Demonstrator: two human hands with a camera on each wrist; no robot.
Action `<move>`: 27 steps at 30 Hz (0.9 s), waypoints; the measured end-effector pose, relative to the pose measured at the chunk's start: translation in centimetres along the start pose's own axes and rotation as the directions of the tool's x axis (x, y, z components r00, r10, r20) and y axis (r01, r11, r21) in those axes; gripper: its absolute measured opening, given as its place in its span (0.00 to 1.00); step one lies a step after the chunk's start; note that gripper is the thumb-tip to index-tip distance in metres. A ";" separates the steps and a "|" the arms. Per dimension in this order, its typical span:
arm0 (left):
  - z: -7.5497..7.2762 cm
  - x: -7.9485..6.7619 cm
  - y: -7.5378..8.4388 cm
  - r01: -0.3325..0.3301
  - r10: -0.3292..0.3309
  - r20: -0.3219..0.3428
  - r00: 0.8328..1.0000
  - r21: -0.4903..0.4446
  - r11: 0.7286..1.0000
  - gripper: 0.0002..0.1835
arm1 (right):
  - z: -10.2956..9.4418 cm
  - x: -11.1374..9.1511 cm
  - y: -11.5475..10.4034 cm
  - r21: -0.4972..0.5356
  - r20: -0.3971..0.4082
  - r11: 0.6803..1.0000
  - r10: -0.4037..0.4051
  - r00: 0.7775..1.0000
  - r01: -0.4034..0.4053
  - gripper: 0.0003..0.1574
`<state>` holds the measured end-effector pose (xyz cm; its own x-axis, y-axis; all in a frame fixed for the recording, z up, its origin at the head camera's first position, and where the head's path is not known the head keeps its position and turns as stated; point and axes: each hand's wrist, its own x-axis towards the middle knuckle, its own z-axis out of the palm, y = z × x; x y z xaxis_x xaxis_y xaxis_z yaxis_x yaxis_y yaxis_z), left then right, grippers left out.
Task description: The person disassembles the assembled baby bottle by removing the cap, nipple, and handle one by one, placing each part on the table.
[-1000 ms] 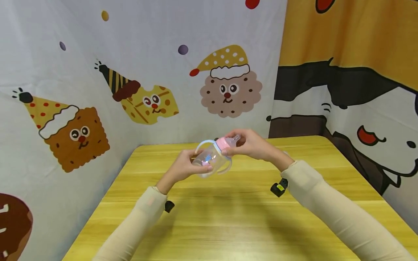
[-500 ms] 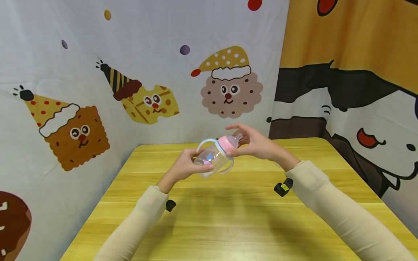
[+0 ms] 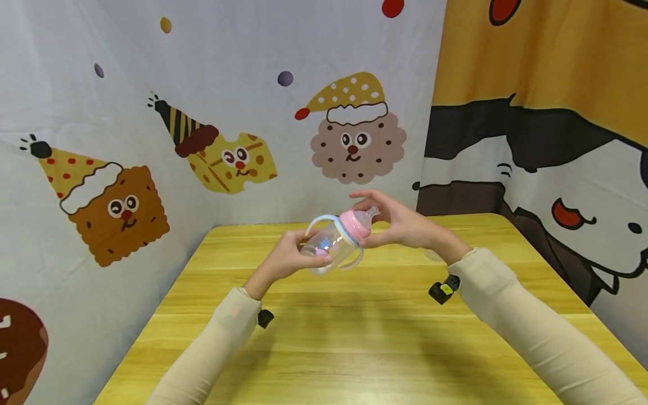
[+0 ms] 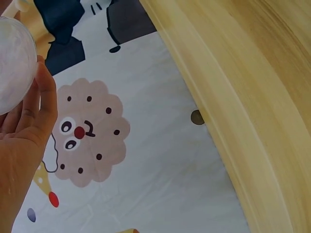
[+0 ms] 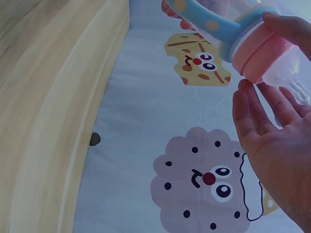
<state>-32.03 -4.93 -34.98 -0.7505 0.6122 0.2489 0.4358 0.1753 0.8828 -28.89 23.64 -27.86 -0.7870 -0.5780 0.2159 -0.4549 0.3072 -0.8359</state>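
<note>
A clear baby bottle (image 3: 336,247) with blue and pink prints is held tilted above the table, its top toward the upper right. My left hand (image 3: 288,256) grips its lower body, thumb in front; the left wrist view shows the round bottle base (image 4: 14,63). A pink collar (image 3: 355,225) and clear teat (image 3: 372,214) top the bottle. Beside the collar is my right hand (image 3: 400,222), thumb touching it, fingers loosely spread; one fingertip lies close under the collar in the right wrist view. Two curved handles stick out, the upper one a light-blue handle (image 5: 209,17).
Below lies a yellow wood-grain table (image 3: 349,337). Behind it hangs a white cloth (image 3: 243,67) with cartoon biscuits. Partly hidden behind the right wrist is a pale rounded thing (image 3: 433,255), its kind unclear. Black wrist cameras (image 3: 443,289) are strapped under both sleeves.
My right fingers have loosened from the collar and spread, the index finger lifting; that hand has shifted slightly right. The left hand keeps its grip on the baby bottle, almost still.
</note>
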 end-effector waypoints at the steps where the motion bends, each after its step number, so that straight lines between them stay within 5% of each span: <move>1: 0.0 0.0 -0.1 -0.006 0.006 -0.001 1.000 -0.001 1.000 0.26 | 0.0 0.0 0.0 0.000 0.001 1.000 -0.005 1.000 0.005 0.58; 7: 0.0 0.0 -0.4 -0.033 0.033 0.004 0.999 0.006 0.999 0.25 | -0.1 0.0 0.4 -0.005 -0.024 1.000 0.000 1.000 0.000 0.61; 15: -0.1 -0.2 -0.6 -0.020 0.021 -0.007 1.000 0.035 0.999 0.26 | -0.3 -0.3 0.3 -0.010 -0.067 1.000 0.027 0.997 -0.027 0.47; 20: -0.1 -0.3 -0.8 -0.008 0.008 0.013 1.000 0.015 1.000 0.28 | 0.1 -0.4 0.2 -0.059 -0.169 0.986 0.147 0.975 -0.159 0.36; 27: 0.1 -0.2 -1.0 -0.012 0.011 0.047 0.999 0.021 1.000 0.29 | 0.6 -0.4 0.4 -0.067 -0.219 0.940 0.312 0.925 -0.333 0.37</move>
<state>-32.28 -5.13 -35.95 -0.7215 0.6497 0.2396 0.4550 0.1840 0.8713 -28.52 23.50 -28.56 -0.9607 -0.2732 0.0493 -0.1937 0.5324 -0.8240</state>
